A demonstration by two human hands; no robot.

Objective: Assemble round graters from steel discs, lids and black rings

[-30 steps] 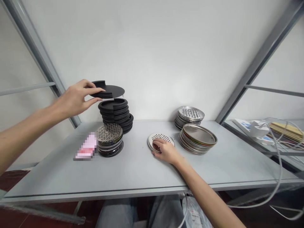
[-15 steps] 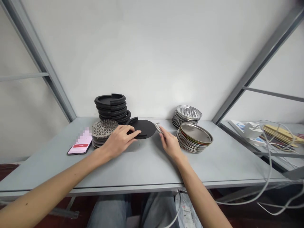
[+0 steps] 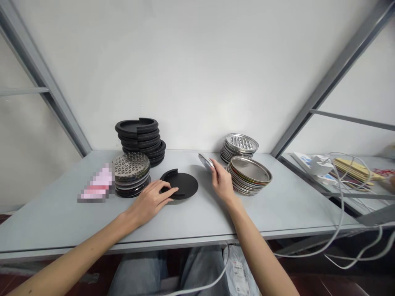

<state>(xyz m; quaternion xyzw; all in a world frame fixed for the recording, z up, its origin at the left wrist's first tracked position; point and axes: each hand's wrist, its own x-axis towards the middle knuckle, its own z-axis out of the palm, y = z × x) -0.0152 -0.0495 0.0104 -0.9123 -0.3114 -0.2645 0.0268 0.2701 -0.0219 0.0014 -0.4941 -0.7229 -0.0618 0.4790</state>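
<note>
"What's hard to make out?"
"The steel disc (image 3: pixel 204 160), nearly edge-on at two o'clock from the black disc (image 3: pixel 187 183); fingers of the right hand (image 3: pixel 222 181) pinch it and cover its near end. The phone (image 3: pixel 97 185) at nine is blurred, with graters (image 3: pixel 131 165) standing between."
"And the left hand (image 3: pixel 151 199)?"
"At eight, pinching the black disc's rim. Plates (image 3: pixel 250 172) stack up at three."
"Anything changed?"
"Half a second ago both discs nearly met; now they're apart."
</note>
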